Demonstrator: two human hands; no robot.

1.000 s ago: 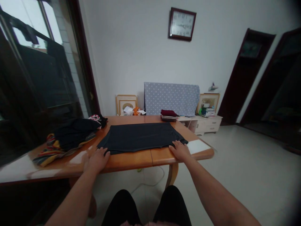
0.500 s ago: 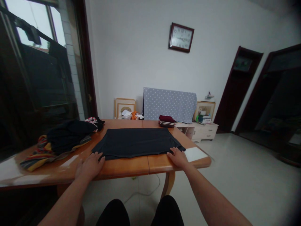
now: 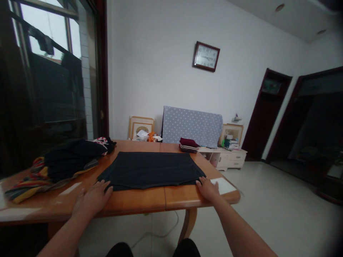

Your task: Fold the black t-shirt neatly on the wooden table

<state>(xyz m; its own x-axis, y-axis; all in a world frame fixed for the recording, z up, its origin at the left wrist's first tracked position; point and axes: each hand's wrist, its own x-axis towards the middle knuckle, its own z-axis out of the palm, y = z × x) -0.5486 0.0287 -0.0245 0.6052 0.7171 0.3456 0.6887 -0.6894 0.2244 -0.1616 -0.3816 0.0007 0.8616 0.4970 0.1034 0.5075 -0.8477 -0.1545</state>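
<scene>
A dark navy garment (image 3: 152, 169), folded into a wide, flat shape, lies on the wooden table (image 3: 134, 201) in front of me. My left hand (image 3: 92, 198) rests at its near left corner, fingers stretched out and fingertips touching the edge. At the near right corner, my right hand (image 3: 207, 189) lies with its fingers spread and the tips on the fabric's edge. Both palms face down, and neither hand grips the cloth.
A loose heap of clothes (image 3: 66, 164), dark with striped and patterned pieces, covers the table's left side. A folded stack with a maroon top (image 3: 188, 143) sits at the far right edge. Behind stand a white cabinet (image 3: 232, 160) and a dotted grey cloth (image 3: 191, 125).
The head view has tilted up slightly. My right hand has shifted outward along the garment's right corner, and my left hand has moved a little outward too. The garment stays flat.
</scene>
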